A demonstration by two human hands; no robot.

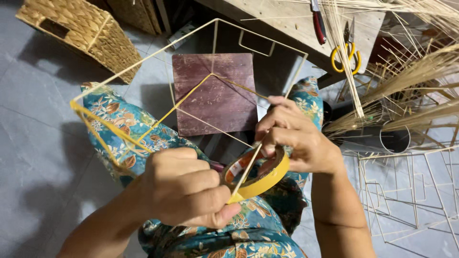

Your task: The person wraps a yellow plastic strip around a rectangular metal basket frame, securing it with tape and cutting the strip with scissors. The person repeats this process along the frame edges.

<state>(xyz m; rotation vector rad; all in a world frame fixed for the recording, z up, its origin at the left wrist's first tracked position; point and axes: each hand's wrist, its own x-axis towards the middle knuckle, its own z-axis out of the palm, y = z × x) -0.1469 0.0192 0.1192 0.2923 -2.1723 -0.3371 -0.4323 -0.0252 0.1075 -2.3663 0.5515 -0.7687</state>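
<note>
Head view, looking down over the lap. Left hand (184, 188) is closed in a fist, fingers pinched on the near end of a thin pale bamboo stick frame (191, 71) where a strip of yellow tape wraps the stick. Right hand (294, 136) has its fingers curled around a roll of yellow adhesive tape (267, 174), thumb and forefinger also nipping a frame stick that crosses the roll's face. The roll sits between the two hands, just above the knees — touching both.

The frame is a box-like outline of sticks, extending up and away from the hands; several of its edges are already bound in yellow. It hangs over teal floral-print trousers (129, 124) and a dark red square board (215, 93) lying on the grey tiled floor (38, 143).

Upper left: woven wicker basket (81, 33). Upper right: yellow-handled scissors (345, 55) on a pale wooden surface (287, 24), beside loose bundles of bamboo splints (406, 81). More finished stick frames (406, 191) lie on the floor at right.
</note>
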